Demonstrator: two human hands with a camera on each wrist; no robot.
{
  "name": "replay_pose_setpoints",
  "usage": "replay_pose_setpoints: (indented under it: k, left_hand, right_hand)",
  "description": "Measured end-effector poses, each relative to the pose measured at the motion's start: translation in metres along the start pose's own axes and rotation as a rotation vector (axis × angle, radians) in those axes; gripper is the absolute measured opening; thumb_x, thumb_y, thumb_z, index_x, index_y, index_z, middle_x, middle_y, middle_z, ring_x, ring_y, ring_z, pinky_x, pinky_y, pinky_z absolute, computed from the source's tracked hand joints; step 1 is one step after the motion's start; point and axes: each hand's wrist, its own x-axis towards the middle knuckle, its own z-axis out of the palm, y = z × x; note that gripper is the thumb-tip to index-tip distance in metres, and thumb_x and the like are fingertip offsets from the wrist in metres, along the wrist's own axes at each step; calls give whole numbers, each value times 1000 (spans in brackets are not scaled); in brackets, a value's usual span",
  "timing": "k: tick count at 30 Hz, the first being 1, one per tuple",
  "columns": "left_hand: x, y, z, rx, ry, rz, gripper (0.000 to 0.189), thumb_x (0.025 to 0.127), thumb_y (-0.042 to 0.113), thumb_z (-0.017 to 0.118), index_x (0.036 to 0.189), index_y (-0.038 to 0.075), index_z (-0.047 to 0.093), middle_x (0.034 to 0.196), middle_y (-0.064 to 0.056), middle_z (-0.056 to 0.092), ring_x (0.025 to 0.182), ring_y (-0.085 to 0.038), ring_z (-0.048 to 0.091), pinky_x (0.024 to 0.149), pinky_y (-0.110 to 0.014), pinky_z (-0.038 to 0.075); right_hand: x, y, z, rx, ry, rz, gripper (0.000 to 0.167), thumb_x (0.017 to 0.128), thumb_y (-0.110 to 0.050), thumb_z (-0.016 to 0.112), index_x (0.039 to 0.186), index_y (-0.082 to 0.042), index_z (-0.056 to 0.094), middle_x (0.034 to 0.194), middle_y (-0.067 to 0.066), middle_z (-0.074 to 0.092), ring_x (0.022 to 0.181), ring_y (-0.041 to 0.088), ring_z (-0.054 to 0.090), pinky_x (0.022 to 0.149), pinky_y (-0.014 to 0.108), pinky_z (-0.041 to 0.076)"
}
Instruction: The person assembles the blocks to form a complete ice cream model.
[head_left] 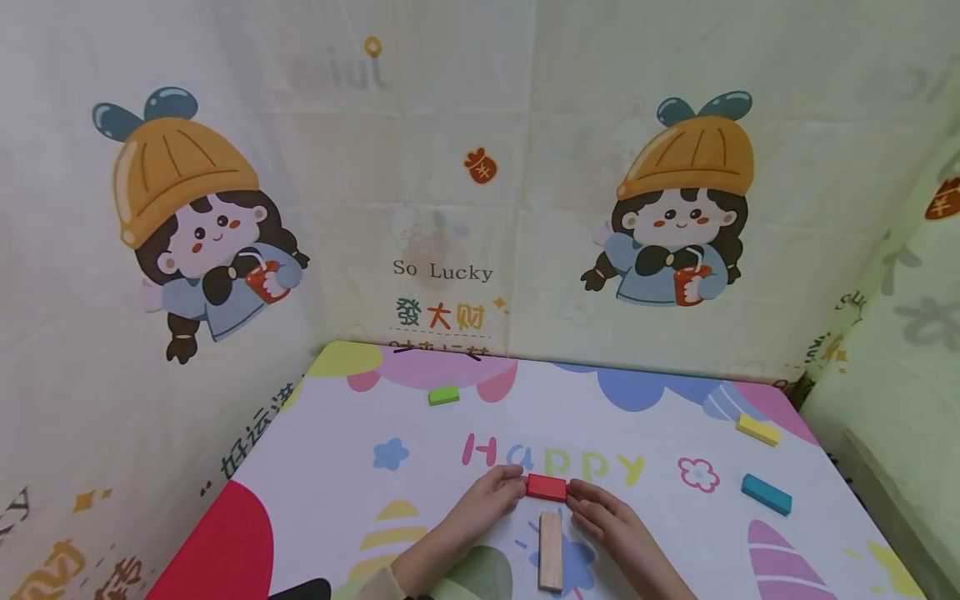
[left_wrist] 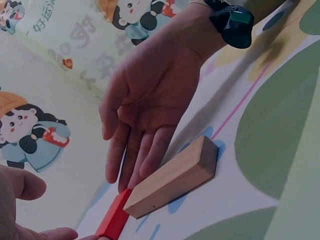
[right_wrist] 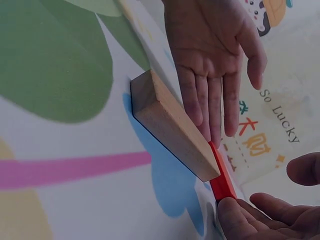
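A red block (head_left: 547, 487) lies across the white tabletop between my two hands. My left hand (head_left: 489, 502) touches its left end with fingertips, the fingers mostly straight. At the block's right end is my right hand (head_left: 611, 523), its fingers extended and palm turned inward, as the left wrist view also shows for the right hand (left_wrist: 155, 95). Nearer to me, a plain wooden block (head_left: 551, 550) lies lengthwise between the forearms, and its far end is close to the red block (right_wrist: 223, 175). In the right wrist view the left hand (right_wrist: 212, 55) has straight fingers.
A green block (head_left: 444, 396) lies at the back left of the table. On the right are a yellow block (head_left: 758, 430) and a blue block (head_left: 767, 494). Printed cloth hangs around the table's back and sides. A dark object (head_left: 302, 590) shows at the front edge.
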Motion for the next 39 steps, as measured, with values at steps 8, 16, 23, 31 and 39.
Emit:
replay_pose_setpoints:
  k: [8, 16, 23, 31, 39]
  left_hand:
    - [-6, -1, 3, -36, -32, -9, 51, 102, 28, 62, 144, 0, 54, 143, -17, 62, 134, -33, 59, 107, -47, 52]
    - [-14, -1, 3, -28, -62, -24, 53, 103, 31, 62, 146, 1, 53, 142, -15, 63, 130, -31, 61, 107, -48, 52]
    - [-19, 0, 4, -6, -84, -49, 53, 102, 32, 63, 147, 6, 52, 143, -13, 62, 132, -32, 59, 107, -50, 52]
    - [-23, 1, 5, 16, -97, -50, 52, 102, 32, 63, 147, 7, 52, 143, -12, 62, 130, -32, 59, 109, -58, 48]
    - [-28, -6, 9, 598, -159, 192, 64, 90, 50, 73, 145, 23, 53, 161, -5, 42, 142, -25, 46, 113, -55, 46]
  right_hand:
    - [-5, 4, -3, 8, -15, 26, 77, 103, -49, 58, 155, 4, 39, 159, 26, 42, 141, 35, 53, 107, 44, 53]
    - [-10, 9, -4, 37, -43, 45, 81, 101, -52, 60, 156, 4, 38, 157, 24, 46, 138, 33, 56, 108, 46, 51]
    - [-14, 9, -5, 47, -54, 49, 80, 102, -50, 59, 155, 6, 38, 155, 25, 48, 133, 31, 60, 105, 43, 54]
    - [-16, 9, -4, 68, -59, 36, 79, 103, -47, 59, 155, 8, 37, 156, 26, 46, 135, 32, 59, 105, 40, 54]
    - [-17, 13, -13, -68, 16, -1, 73, 104, -46, 58, 151, 8, 43, 147, 26, 56, 125, 32, 64, 104, 46, 55]
